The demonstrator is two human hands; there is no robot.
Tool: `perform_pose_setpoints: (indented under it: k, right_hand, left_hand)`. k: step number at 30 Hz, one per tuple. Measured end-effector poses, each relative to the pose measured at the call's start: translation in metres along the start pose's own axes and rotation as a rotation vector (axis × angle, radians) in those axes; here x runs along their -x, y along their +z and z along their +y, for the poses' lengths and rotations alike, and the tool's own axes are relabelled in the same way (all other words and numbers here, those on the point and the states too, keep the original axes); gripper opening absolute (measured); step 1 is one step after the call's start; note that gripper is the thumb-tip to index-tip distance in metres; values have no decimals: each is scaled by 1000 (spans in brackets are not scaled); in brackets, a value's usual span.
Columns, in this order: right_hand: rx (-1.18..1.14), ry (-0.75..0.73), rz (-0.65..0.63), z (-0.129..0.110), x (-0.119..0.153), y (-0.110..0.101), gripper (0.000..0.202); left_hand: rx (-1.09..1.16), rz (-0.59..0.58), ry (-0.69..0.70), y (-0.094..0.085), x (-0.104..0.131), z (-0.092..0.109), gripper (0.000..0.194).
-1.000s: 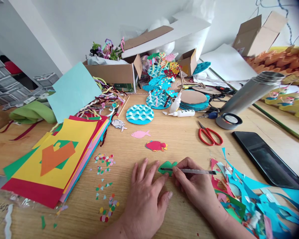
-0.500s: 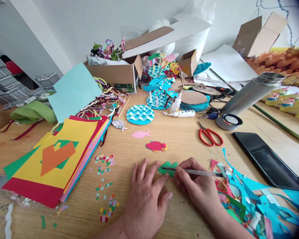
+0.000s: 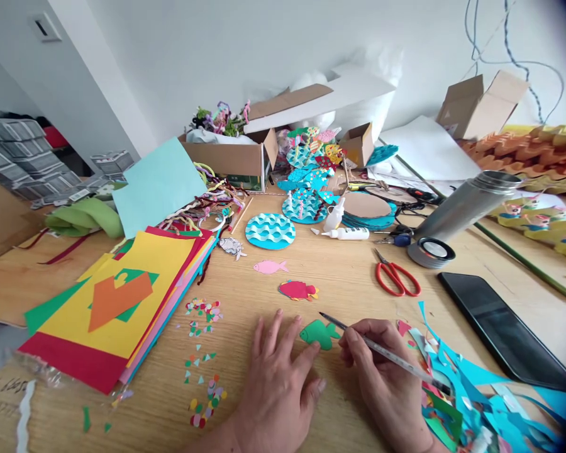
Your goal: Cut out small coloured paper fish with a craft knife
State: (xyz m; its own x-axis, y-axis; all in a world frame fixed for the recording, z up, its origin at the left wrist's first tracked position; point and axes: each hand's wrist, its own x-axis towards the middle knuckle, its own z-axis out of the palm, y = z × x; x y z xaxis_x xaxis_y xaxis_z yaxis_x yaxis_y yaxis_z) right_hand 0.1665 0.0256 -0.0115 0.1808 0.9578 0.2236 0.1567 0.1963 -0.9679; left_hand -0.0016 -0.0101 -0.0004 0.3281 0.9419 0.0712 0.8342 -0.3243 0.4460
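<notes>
left hand [image 3: 278, 387] open, fingertip on fish [image 3: 318, 333]; right hand [image 3: 387, 377] grips pen [image 3: 410, 365], tip clear. drawing judged in hand; a stroke needs fish steady.

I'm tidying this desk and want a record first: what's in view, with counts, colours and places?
green fish: one, green, at left hand's fingers
pen: one, grey, in right hand
red fish: one, red, beyond green
pink fish: one, pink, beyond red
patterned fish: one, grey-white, beyond pink
wavy disc: one, blue-white, centre
glue bottles: two, white, centre
decorations: many, mostly blue, back
boxes: at least three, brown, back
scissors: one, red-handled, right
phone: one, black, right
flask: one, silver, right
scraps: many, mostly blue, right
confetti: many, mixed, left
paper stack: one, multicoloured, left
background clutter: uncountable, mixed, back
left hand: one, bare, front
right hand: one, bare, front
</notes>
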Motion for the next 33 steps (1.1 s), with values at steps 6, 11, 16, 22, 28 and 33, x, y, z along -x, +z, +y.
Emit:
perform_pose_setpoints:
  k: [6,11,16,22,28,33]
  right_hand:
    - [27,-82,6,0,-4,-1,15]
    - [217,-112,-37,4,-7,-3,18]
    - [409,-306,-263,13,-13,-4,17]
    - [561,-431,-407,15,-14,-3,23]
    - [628,-447,-451,6,-11,-2,27]
    - [596,-406,-449,6,-10,0,28]
  left_hand:
    - [-11,6,6,-1,-3,-1,37]
    - [-12,36,3,-4,-6,0,33]
    - [3,82,4,-2,-5,1,31]
    - [0,122,13,3,-4,1,30]
    - [-2,152,19,1,-5,3,27]
    - [111,226,46,8,-7,-2,29]
